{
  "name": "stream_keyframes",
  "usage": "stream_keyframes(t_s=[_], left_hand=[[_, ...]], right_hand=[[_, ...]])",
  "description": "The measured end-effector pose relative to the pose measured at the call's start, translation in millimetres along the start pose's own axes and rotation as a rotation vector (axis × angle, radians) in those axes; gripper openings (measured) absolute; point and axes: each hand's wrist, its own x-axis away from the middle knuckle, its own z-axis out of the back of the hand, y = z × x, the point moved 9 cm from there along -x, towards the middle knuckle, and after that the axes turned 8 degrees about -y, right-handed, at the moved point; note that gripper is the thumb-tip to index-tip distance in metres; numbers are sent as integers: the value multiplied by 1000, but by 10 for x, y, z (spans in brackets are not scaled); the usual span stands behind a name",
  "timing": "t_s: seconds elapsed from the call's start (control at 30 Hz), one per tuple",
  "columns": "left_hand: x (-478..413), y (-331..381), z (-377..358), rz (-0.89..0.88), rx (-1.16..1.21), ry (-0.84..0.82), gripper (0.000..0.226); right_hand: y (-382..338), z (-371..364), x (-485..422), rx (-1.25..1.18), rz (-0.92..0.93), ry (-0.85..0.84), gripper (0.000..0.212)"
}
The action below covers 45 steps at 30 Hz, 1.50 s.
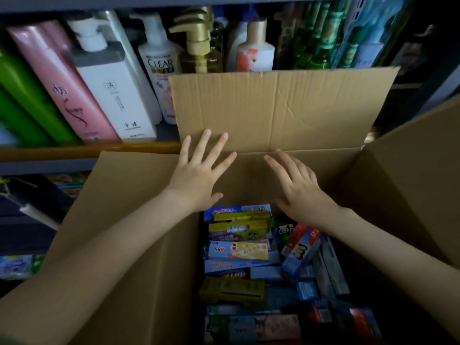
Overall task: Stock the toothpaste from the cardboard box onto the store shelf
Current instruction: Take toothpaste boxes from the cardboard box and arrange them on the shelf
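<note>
An open cardboard box (139, 235) stands right in front of the store shelf (89, 151), its flaps spread outward. Several toothpaste cartons (239, 250) lie piled inside it, yellow, blue, white and red. My left hand (199, 170) is spread flat, its fingertips reaching the base of the far flap (281, 108), which stands upright. My right hand (298, 188) hovers over the far inner wall with fingers extended. Neither hand holds anything.
Behind the far flap, the shelf holds shampoo bottles: green (27, 95), pink (67, 85), white (112, 93) and a gold-pump one (199, 48). Green and blue packaged goods (343, 33) hang at the upper right. A lower shelf at left holds dark items (34, 200).
</note>
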Motion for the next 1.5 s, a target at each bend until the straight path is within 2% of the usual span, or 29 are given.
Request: stream_keyframes(t_s=[0.13,0.3,0.47,0.53,0.67,0.8,1.07,1.2,1.3,1.5], left_hand=[[-20,-11,-104,-11,10,53,100],[-22,-1,-184,2,-27,77,104],[-21,3,-167,-4,-41,105,107],[-16,1,-167,-7,-40,121,107],[-5,0,-162,0,-45,117,105],[-4,-3,-156,6,-59,115,105],[-7,-7,-142,14,-65,117,104],[7,-14,-135,16,-65,111,102],[14,-14,-109,9,-45,104,100],[125,-61,-35,-26,52,115,91]], right_hand=[[120,-254,33,14,30,-158,93],[158,-821,121,78,100,-500,98],[80,-1512,401,241,218,-932,86],[97,-1730,534,343,253,-1038,78],[58,-1884,583,448,349,-999,58],[35,-1861,502,366,356,-973,49],[14,-1681,399,51,264,-888,48],[44,-1598,304,-102,199,-858,52],[96,-1548,270,-222,111,-876,65],[-10,-1617,232,-68,164,-853,63]])
